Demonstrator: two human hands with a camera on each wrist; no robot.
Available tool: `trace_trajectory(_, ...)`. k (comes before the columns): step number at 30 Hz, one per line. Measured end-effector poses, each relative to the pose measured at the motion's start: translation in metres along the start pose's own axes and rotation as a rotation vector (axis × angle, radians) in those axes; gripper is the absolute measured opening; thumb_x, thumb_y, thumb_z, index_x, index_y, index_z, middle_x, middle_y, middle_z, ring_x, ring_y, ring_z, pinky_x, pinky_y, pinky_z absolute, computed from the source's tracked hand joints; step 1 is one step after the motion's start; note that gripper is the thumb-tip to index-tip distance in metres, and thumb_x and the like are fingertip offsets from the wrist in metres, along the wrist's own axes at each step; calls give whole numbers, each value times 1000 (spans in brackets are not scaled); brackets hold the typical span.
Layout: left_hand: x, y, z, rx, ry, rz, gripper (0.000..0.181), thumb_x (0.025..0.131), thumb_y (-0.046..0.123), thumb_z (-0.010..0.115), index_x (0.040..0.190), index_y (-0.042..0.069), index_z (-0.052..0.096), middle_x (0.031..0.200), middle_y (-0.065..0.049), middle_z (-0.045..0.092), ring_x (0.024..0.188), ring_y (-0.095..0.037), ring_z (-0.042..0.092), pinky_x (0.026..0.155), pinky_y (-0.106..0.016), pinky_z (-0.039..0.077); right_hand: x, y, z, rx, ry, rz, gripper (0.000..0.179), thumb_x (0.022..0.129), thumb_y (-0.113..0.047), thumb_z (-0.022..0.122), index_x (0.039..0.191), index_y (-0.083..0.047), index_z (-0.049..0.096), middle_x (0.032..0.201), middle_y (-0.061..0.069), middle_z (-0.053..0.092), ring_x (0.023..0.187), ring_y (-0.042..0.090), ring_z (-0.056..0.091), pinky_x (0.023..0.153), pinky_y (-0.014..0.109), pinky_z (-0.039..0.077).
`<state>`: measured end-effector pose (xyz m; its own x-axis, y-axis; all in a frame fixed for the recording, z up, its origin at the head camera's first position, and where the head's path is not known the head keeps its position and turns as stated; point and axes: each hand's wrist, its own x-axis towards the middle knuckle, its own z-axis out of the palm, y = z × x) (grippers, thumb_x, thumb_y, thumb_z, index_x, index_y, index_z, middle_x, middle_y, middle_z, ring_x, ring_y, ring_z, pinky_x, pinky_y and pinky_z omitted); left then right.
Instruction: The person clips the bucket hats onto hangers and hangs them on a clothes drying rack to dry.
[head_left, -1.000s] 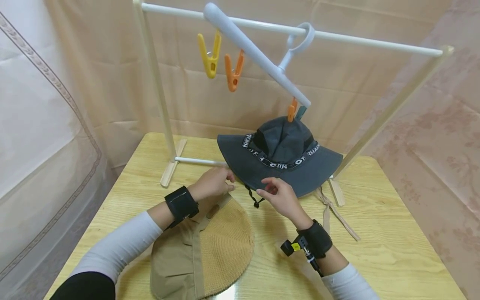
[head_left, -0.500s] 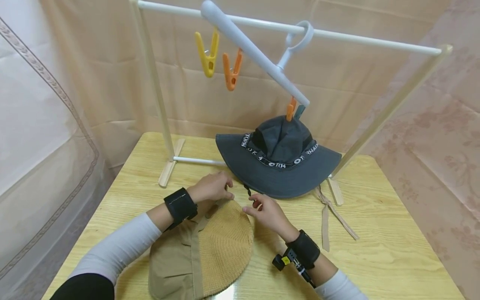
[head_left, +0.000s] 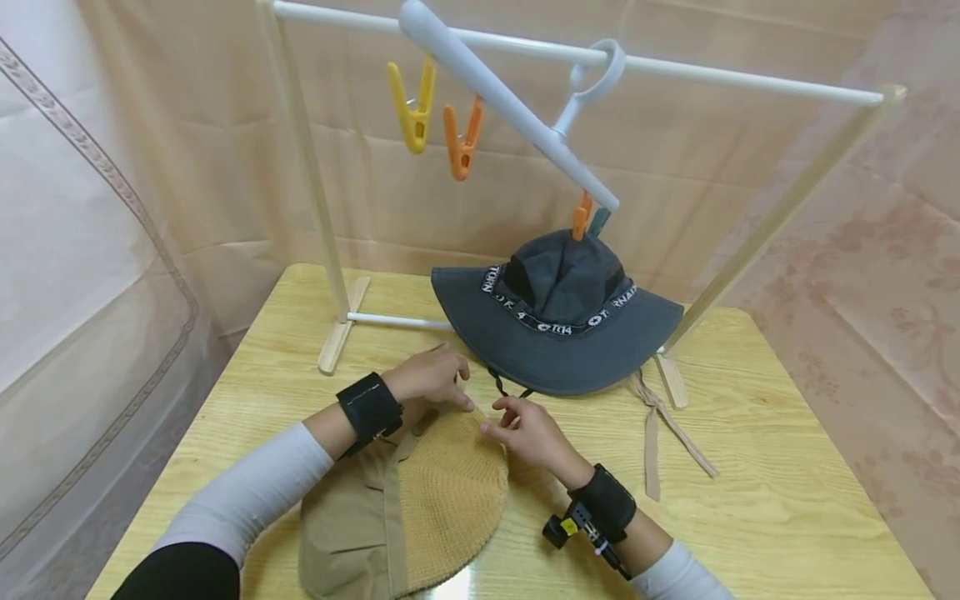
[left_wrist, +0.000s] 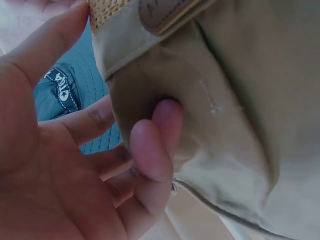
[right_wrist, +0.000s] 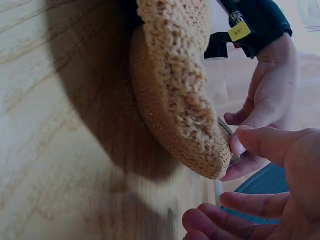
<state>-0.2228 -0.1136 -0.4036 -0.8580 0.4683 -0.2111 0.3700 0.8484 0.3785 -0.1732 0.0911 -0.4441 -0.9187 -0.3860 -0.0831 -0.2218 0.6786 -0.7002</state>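
A tan hat, half khaki cloth and half knit, lies on its side on the table in the head view. My left hand pinches its far edge; in the left wrist view, fingers curl over the khaki cloth. By the same edge is my right hand. The right wrist view shows its thumb at the knit edge, close to the left thumb, and its other fingers loosely bent, apart from the hat. A dark grey bucket hat hangs behind both hands, held by an orange clothespin and a dark green clothespin.
A light blue hanger hangs slanted from the white rail of a stand. It carries a yellow clothespin and another orange clothespin. Beige straps lie right of the hats on the wooden table.
My right hand has moved left and down from the grey hat's brim to the tan hat's edge. The left hand has shifted slightly along that edge.
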Motion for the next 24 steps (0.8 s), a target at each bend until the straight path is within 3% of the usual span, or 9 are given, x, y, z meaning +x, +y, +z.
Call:
trace_trajectory(10, 2, -4, 3, 17, -46, 31, 45, 79, 42, 79, 111, 12, 73, 97, -4, 68, 116, -26, 51, 94, -39, 48, -4, 2, 6, 18, -55, 4, 48, 86, -31, 74, 118, 2, 63, 84, 5, 64, 74, 13, 55, 65, 26, 45)
trace_trajectory(13, 2, -6, 4, 12, -49, 25, 45, 78, 43, 79, 111, 13, 73, 104, -6, 68, 124, -29, 49, 96, -40, 48, -6, 2, 8, 31, -75, -3, 50, 85, -30, 75, 119, 4, 62, 81, 5, 63, 72, 12, 53, 63, 25, 44)
trace_trajectory(16, 2, -8, 6, -7, -50, 11, 45, 79, 42, 79, 111, 11, 73, 118, -12, 66, 139, -35, 38, 103, -44, 45, -6, 4, 10, 45, -92, -16, 48, 85, -30, 74, 117, 4, 63, 77, 3, 64, 67, 10, 52, 60, 23, 42)
trace_trajectory(19, 1, -10, 8, -26, -48, -17, 45, 79, 42, 79, 111, 10, 72, 136, -20, 56, 145, -39, 28, 107, -46, 42, -6, 6, 13, 60, -101, -25, 44, 85, -30, 74, 114, 2, 65, 72, 0, 60, 62, 9, 49, 55, 22, 39)
trace_trajectory(21, 1, -11, 9, -34, -41, -32, 46, 80, 42, 79, 112, 9, 71, 144, -24, 47, 141, -39, 36, 105, -45, 44, -6, 7, 15, 63, -96, -19, 40, 85, -31, 74, 111, 0, 67, 68, -2, 56, 59, 8, 46, 53, 21, 37)
trace_trajectory(24, 1, -12, 10, -32, -24, -46, 46, 79, 42, 79, 111, 9, 71, 142, -24, 47, 132, -36, 46, 102, -44, 46, -7, 7, 17, 63, -78, -19, 36, 85, -29, 75, 106, -1, 68, 64, -4, 51, 56, 8, 43, 51, 21, 34)
